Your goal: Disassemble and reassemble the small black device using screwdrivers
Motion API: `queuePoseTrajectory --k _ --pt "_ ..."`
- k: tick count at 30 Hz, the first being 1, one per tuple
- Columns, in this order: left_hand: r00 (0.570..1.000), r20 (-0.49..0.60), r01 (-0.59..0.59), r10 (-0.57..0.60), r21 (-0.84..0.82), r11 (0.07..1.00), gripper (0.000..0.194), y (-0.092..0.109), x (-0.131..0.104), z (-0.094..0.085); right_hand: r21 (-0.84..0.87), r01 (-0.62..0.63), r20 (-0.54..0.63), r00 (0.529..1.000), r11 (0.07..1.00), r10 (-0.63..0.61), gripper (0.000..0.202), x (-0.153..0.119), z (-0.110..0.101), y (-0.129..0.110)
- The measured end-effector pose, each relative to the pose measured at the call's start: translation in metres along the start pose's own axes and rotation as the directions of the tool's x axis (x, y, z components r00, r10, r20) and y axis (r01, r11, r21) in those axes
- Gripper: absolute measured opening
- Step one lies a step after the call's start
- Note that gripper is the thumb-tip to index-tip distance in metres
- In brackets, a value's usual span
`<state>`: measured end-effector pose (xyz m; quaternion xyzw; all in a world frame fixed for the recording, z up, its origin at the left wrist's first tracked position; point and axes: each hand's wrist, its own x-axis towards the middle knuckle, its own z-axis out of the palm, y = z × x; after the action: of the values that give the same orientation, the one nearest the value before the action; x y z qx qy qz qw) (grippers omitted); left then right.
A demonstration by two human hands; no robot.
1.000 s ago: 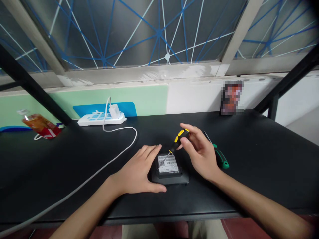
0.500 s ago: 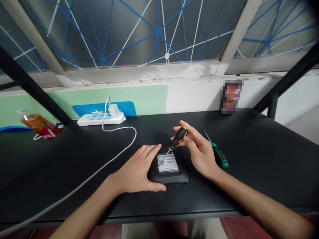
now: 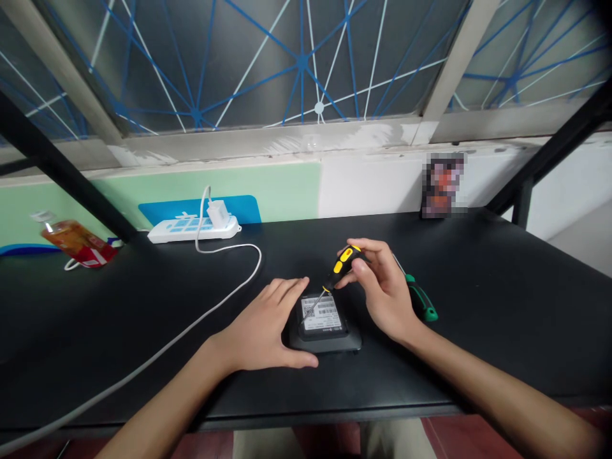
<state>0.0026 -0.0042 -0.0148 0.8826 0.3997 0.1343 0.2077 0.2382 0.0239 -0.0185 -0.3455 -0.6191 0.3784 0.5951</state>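
Observation:
A black boxy device [image 3: 325,344] with a white printed label [image 3: 327,315] lies on the table, label up. My left hand [image 3: 262,328] braces its left side, thumb along the near edge and fingers toward the far edge. In my right hand [image 3: 382,290] is a black-and-yellow screwdriver [image 3: 342,266], pinched by the handle between thumb and fingers. Its shaft slants down to the left across the label, with the tip by the device's left edge, close to my left hand. A second screwdriver with a green-and-black handle [image 3: 421,299] lies just right of my right hand, partly hidden by it.
A white power strip [image 3: 191,229] with a plugged-in charger [image 3: 218,214] stands at the back. Its white cable [image 3: 229,290] runs across the table to the front left. A drink bottle [image 3: 79,242] leans at the far left. A pixelated upright object [image 3: 442,188] rests against the wall.
My right hand's fingers have shifted round the handle, and the screwdriver has turned so its yellow patches face up. The left hand and the device have stayed put.

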Motion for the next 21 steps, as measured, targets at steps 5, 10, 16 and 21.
queuePoseTrajectory --k 5,10,16,21 --pt "1.0 -0.008 -0.003 0.003 0.002 1.0 0.114 -0.0008 0.0 -0.0001 0.008 -0.029 0.025 0.999 1.0 0.029 0.028 -0.001 -0.0008 -0.0012" --pt "1.0 0.018 0.012 -0.012 0.017 1.0 0.115 0.0005 0.0006 -0.0013 0.019 -0.024 0.037 0.999 1.0 0.024 0.029 -0.0028 -0.0019 0.0012" --pt "1.0 0.012 0.009 -0.01 0.015 1.0 0.114 0.0006 0.0003 -0.0006 0.011 0.01 0.013 1.0 1.0 -0.01 0.03 -0.0015 -0.0021 0.0032" --pt "1.0 0.012 0.001 -0.001 0.015 1.0 0.114 -0.0003 0.0007 -0.0007 0.004 0.044 0.006 0.999 0.999 -0.044 0.025 -0.0015 -0.0023 -0.0015"
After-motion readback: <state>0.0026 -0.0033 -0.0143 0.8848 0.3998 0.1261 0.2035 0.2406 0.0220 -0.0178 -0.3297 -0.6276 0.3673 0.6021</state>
